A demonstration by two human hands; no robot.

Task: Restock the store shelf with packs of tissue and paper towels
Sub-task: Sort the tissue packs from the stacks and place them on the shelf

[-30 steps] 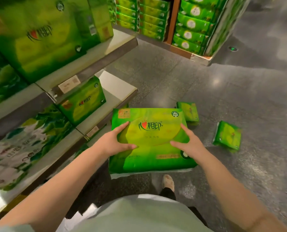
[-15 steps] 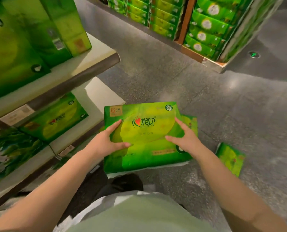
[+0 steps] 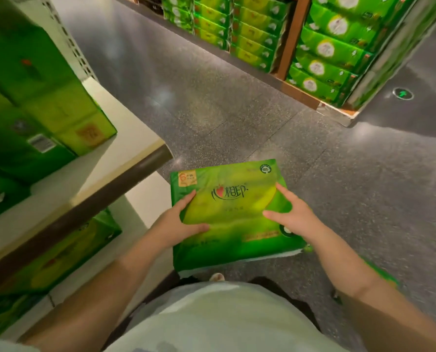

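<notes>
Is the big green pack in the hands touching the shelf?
Apart. The head view shows the large green plastic tissue pack held between left hand and right hand, with grey floor visible between it and the beige shelf.

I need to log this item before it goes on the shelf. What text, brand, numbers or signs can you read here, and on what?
"心相印", on the face of the held tissue pack, gripped by the left hand and right hand.
"6", on its orange corner label; smaller print there is blurred.
"100", inside its round seal.
Green arrow sign, set in the floor.
Barcode sticker on the shelf pack: unreadable.
Stacked packs opposite: too small.
</notes>
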